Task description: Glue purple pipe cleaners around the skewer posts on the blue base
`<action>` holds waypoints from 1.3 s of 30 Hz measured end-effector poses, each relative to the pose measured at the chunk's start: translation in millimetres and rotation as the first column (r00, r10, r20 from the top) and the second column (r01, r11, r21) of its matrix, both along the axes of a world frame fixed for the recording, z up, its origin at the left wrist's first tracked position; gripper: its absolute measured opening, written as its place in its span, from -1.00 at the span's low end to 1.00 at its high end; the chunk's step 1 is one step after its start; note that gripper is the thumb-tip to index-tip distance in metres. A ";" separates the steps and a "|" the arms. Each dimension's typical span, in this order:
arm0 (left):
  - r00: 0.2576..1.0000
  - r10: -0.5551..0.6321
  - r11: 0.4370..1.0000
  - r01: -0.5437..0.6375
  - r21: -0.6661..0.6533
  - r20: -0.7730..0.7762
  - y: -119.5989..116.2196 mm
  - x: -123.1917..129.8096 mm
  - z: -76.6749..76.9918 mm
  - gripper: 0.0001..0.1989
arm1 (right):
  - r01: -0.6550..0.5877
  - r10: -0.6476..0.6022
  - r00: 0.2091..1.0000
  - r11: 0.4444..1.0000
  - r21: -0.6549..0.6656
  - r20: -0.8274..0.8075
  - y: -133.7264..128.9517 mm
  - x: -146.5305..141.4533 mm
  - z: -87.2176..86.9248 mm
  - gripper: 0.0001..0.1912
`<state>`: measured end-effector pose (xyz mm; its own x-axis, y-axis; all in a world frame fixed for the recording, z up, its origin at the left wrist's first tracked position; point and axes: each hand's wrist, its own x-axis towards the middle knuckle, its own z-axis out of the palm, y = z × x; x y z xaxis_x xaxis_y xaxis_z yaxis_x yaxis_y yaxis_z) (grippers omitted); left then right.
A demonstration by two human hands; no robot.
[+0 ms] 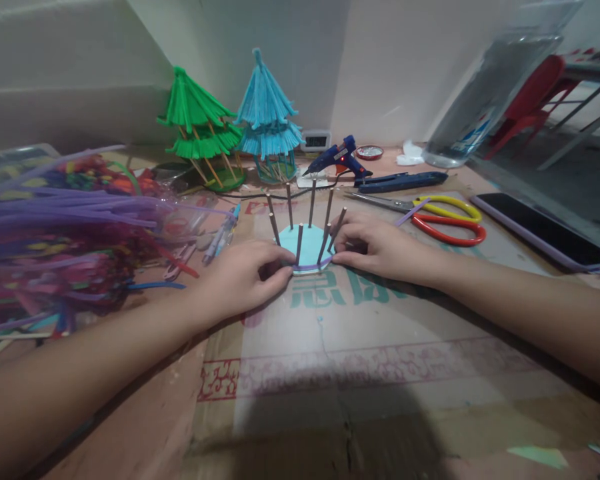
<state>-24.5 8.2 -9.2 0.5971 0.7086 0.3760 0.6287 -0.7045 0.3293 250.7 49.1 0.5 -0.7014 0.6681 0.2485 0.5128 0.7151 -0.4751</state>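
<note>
A light blue base (305,243) lies on printed cardboard, with several thin brown sticks (299,244) standing upright around its rim. Along the base's near edge runs a purple strip (313,267). My left hand (263,270) pinches the strip and base edge at the left corner, thumb and forefinger together. At the right corner my right hand (367,245) has its thumb and forefinger closed around the strip's other end, beside a stick. The fingertips partly hide both ends of the strip.
Green (197,127) and blue (269,113) tiered models stand behind. Purple and coloured pipe cleaners (80,213) heap at left. A glue gun (337,157), blue cutter (403,181), scissors (447,220), phone (543,230) and clear bottle (485,100) lie or stand at right.
</note>
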 end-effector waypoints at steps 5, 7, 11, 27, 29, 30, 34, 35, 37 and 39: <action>1.000 0.000 0.999 0.000 -0.032 -0.002 1.2 1.3 0.3 -0.81 | -0.014 0.014 1.000 1.000 0.005 -0.010 0.2 -0.4 0.4 -0.80; 1.000 -0.002 0.999 0.002 -0.039 0.002 1.1 1.7 0.8 -0.81 | -0.013 0.013 1.000 1.000 0.001 -0.005 0.0 -0.3 0.8 -0.80; 1.000 0.003 0.999 -0.003 -0.048 -0.001 1.2 1.5 1.2 -0.81 | -0.009 0.009 1.000 1.000 -0.001 0.005 -0.1 0.1 0.8 -0.81; 0.996 0.052 0.981 -0.037 -0.191 0.076 0.9 1.8 -0.8 -0.71 | -0.008 0.008 1.000 1.000 0.010 0.015 0.2 0.9 -0.8 -0.80; 0.991 0.090 0.968 -0.063 -0.242 0.099 0.4 3.2 -0.4 -0.71 | -0.017 0.017 1.000 1.000 0.012 0.009 0.7 0.7 -1.2 -0.79; 0.989 0.105 0.963 -0.075 -0.258 0.105 0.2 3.9 -0.1 -0.71 | -0.024 0.024 1.000 1.000 0.012 0.005 1.0 0.6 -1.5 -0.79; 0.989 0.112 0.958 -0.081 -0.274 0.100 0.3 5.6 1.2 -0.72 | -0.045 0.045 0.999 0.999 0.008 0.000 1.9 0.5 -2.0 -0.81; 0.990 0.105 0.959 -0.075 -0.272 0.099 0.5 5.6 1.4 -0.72 | -0.044 0.044 0.999 0.999 0.008 0.003 1.8 0.5 -1.8 -0.81; 0.990 0.094 0.962 -0.064 -0.265 0.102 1.0 5.3 1.7 -0.73 | -0.040 0.040 0.999 0.999 0.012 0.005 1.5 0.5 -1.3 -0.81; 0.990 0.087 0.964 -0.057 -0.260 0.107 1.4 5.0 1.7 -0.74 | -0.038 0.038 0.999 0.999 0.014 0.012 1.1 0.4 -0.6 -0.80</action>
<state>-19.6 9.7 -7.5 0.5039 0.8297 0.2400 0.6213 -0.5412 0.5667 251.2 50.2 -0.1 -0.7291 0.6374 0.2492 0.4907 0.7407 -0.4589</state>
